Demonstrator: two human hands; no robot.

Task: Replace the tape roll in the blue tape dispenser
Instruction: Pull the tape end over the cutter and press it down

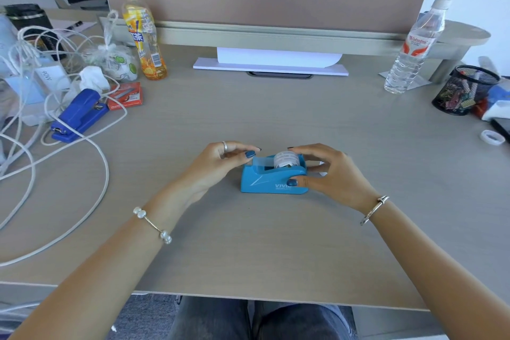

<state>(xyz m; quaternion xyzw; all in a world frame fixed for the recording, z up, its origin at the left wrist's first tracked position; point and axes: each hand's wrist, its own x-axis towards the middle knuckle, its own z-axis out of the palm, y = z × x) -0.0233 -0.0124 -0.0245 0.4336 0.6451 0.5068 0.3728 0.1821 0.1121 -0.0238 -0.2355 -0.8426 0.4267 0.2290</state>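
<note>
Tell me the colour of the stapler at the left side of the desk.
Dark blue; the stapler shows clearly in the head view.

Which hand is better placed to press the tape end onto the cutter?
Left, probably. The left hand is at the cutter end of the blue tape dispenser, fingertips on the tape strip. The right hand steadies the roll end.
</note>
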